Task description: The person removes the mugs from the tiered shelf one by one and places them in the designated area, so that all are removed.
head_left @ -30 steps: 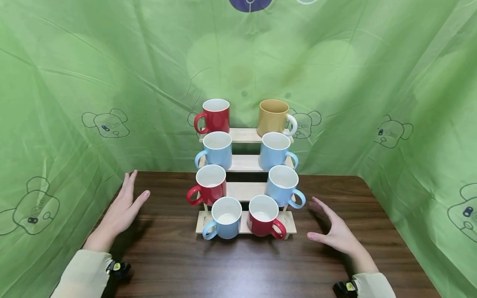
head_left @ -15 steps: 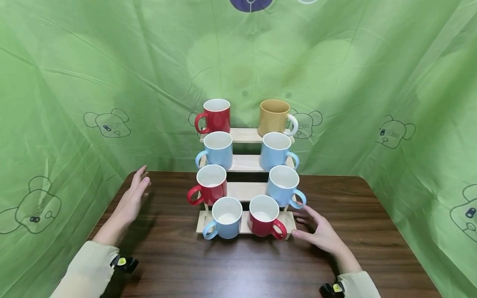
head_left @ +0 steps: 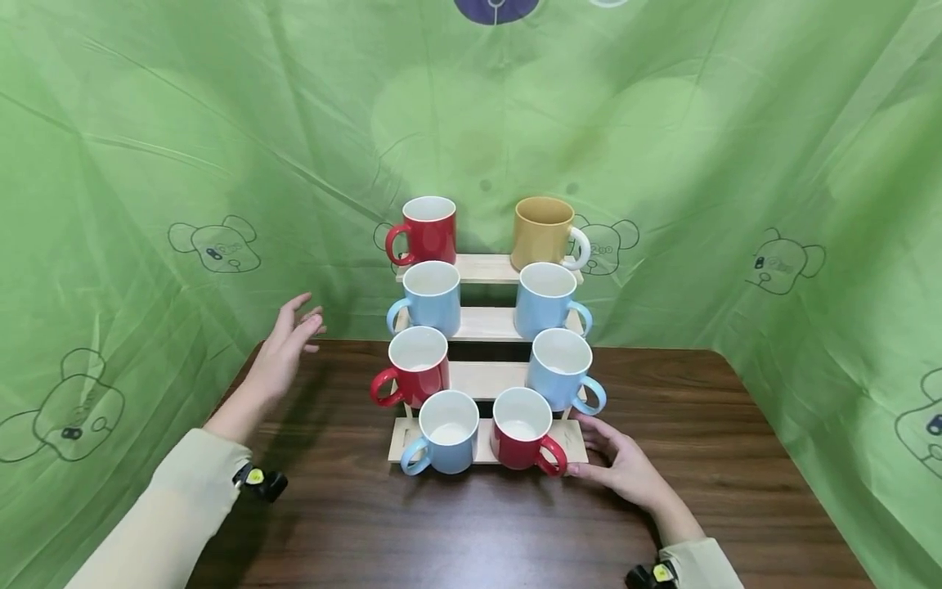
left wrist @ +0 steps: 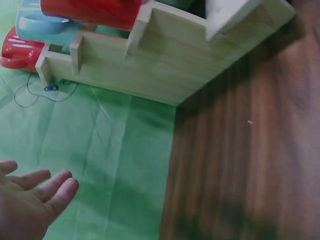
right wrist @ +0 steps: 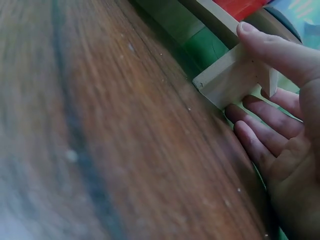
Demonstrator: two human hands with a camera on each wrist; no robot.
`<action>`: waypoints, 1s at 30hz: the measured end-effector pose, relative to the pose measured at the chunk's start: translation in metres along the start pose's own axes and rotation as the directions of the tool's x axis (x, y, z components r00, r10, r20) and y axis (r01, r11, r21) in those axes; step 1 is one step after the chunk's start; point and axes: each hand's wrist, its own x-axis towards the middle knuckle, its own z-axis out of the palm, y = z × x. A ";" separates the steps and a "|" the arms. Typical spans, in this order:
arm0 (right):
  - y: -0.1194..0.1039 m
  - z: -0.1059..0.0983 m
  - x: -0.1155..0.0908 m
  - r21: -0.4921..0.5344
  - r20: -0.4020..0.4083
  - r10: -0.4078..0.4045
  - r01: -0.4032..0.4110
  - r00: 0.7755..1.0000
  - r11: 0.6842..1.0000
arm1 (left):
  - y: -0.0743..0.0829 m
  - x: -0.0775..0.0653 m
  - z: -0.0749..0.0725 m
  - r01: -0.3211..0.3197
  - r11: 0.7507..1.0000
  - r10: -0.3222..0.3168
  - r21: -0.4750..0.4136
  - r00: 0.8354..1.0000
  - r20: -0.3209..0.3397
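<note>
A tiered wooden mug rack (head_left: 486,380) stands on the table, carrying several mugs. My right hand (head_left: 621,470) is at its lower right corner: the thumb lies at the front edge and the fingers reach along the side. In the right wrist view the thumb and fingers (right wrist: 270,130) hold the rack's corner (right wrist: 230,77) between them. My left hand (head_left: 287,343) hovers left of the rack, apart from it, with loosely bent fingers. On the bottom tier sit a light blue mug (head_left: 449,433) and a red mug (head_left: 518,433).
Higher up are a red mug (head_left: 415,372), light blue mugs, another red mug (head_left: 430,233) and a tan mug (head_left: 540,233) with a white handle. Mug handles stick out past both sides. Green cloth (head_left: 309,147) surrounds the dark wooden table (head_left: 471,532) at the back and sides.
My right hand has moved left from the open table to the rack's lower right corner. My left hand has moved right and away from me, towards the rack. The mugs stay put.
</note>
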 end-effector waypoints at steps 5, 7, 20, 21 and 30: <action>0.004 0.002 0.000 0.030 -0.002 -0.003 0.003 1.000 1.000 | 0.019 0.025 0.002 -0.092 0.995 0.090 -0.040 0.995 -0.031; 0.004 0.002 0.000 0.039 0.001 -0.003 0.003 1.000 0.999 | 0.026 0.036 0.002 -0.112 0.992 0.110 -0.050 0.993 -0.040; 0.005 0.000 -0.003 0.088 0.007 0.000 0.000 1.000 0.996 | 0.085 0.099 0.026 -0.166 0.986 0.166 -0.007 0.985 -0.044; 0.006 0.000 -0.003 0.086 0.007 0.000 -0.001 1.000 0.996 | 0.089 0.102 0.028 -0.165 0.986 0.165 -0.002 0.986 -0.039; 0.007 0.000 -0.002 0.091 0.016 -0.018 0.016 1.000 0.996 | 0.115 0.123 0.043 -0.158 0.987 0.158 0.037 0.987 0.002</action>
